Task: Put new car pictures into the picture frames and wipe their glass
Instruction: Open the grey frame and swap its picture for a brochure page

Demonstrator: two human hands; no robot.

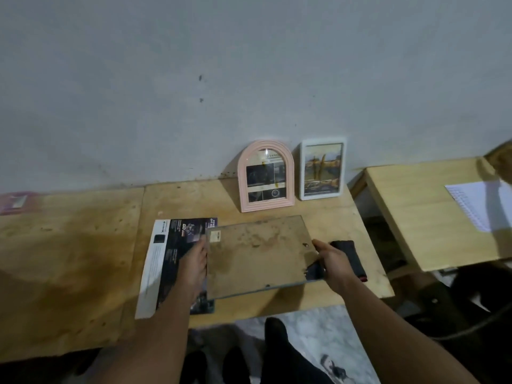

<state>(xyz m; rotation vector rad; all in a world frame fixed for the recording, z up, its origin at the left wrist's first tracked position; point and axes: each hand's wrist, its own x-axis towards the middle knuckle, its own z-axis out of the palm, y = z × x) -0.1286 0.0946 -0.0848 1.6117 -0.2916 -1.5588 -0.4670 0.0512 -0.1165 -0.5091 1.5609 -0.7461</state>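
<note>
I hold a dirty, smudged pane of glass just above the wooden table. My left hand grips its left edge and my right hand grips its right edge. Under the left hand lies a dark car brochure with a white margin. A black cloth lies on the table behind my right hand. A pink arched frame and a white rectangular frame, both with pictures in them, lean against the wall.
A second wooden table stands to the right with a spiral notebook on it, across a gap. A stained board extends left, with a pink object at its far edge. My legs are below the table's front edge.
</note>
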